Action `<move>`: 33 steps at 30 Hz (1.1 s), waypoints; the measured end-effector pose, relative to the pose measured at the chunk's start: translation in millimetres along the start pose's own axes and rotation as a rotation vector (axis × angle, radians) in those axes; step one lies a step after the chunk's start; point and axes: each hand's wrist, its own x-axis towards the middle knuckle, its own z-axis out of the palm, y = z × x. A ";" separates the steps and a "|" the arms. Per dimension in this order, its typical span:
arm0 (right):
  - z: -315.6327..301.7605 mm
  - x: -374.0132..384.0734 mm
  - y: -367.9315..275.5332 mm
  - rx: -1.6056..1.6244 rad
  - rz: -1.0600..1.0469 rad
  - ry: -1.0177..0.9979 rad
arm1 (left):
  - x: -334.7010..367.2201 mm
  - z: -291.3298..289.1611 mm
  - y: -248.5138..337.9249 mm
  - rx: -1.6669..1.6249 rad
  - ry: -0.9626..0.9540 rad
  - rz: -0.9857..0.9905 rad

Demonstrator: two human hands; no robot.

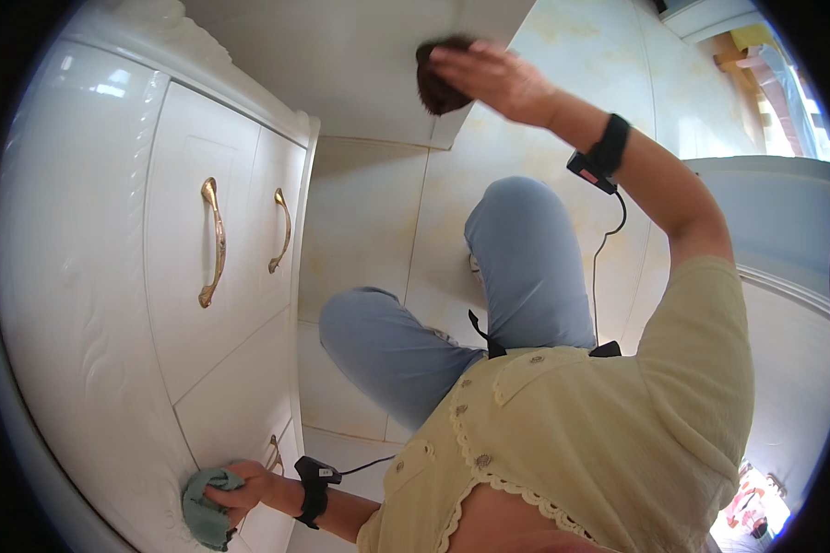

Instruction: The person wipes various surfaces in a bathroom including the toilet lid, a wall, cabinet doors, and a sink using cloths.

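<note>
At the lower left, my left hand (251,487) is closed around a grey-green cloth (203,512). The cloth presses on the front of a white cabinet (217,138), beside a low drawer handle (275,453). My right arm stretches up to the top of the view. There my right hand (512,85) lies over a dark brown fuzzy thing (436,88), perhaps a cloth or a brush; slight blur hides its kind. This brown thing is at the edge of a pale, flat-sided block or wall (369,83).
Two gold handles (214,241) stick out from the cabinet front. Pale marbled tiles (360,212) cover the floor around my bent knees. Black bands with small boxes circle both wrists, and a cable (597,276) hangs from the right one. A light-blue surface (765,217) stands at the right.
</note>
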 end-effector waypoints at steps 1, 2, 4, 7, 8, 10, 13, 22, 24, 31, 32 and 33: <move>34.3 -8.0 -22.4 -0.104 -0.086 -0.136 | -0.9 0.4 3.8 0.006 -0.001 0.013; 66.6 -17.4 -41.4 -0.210 -0.175 -0.280 | -3.2 2.5 12.3 -0.005 -0.004 0.002; 99.6 -18.6 -63.1 -0.277 -0.362 -0.531 | -5.8 1.7 27.5 -0.001 -0.004 -0.009; 140.7 -15.3 -87.4 -0.206 -0.463 -0.747 | -5.6 -1.9 35.8 0.020 -0.020 0.001; 150.3 -13.9 -93.1 -0.207 -0.460 -0.741 | -5.5 -2.6 34.2 0.010 -0.032 0.015; 168.0 -3.5 -108.6 -0.057 -0.429 -0.775 | -7.3 -2.7 23.8 0.012 -0.047 0.031; 179.5 24.6 -137.6 -0.082 -0.446 -0.828 | -12.2 2.4 4.2 -0.007 -0.025 0.027; 217.3 50.0 -159.2 -0.143 -0.627 -1.128 | -16.0 19.5 -19.4 0.019 0.041 -0.013; 192.5 43.2 -156.6 -0.191 -0.581 -0.949 | -3.4 4.7 -30.7 0.020 -0.032 0.057; -41.3 121.1 -1.4 -0.204 0.079 -0.120 | 28.8 -18.3 -31.5 0.033 -0.034 0.050; -70.3 117.9 21.1 -0.188 0.133 -0.064 | 35.0 -21.9 -29.1 0.011 -0.022 0.046; -98.5 112.3 44.7 -0.176 0.189 -0.007 | 42.8 -26.1 -26.4 0.031 -0.031 0.052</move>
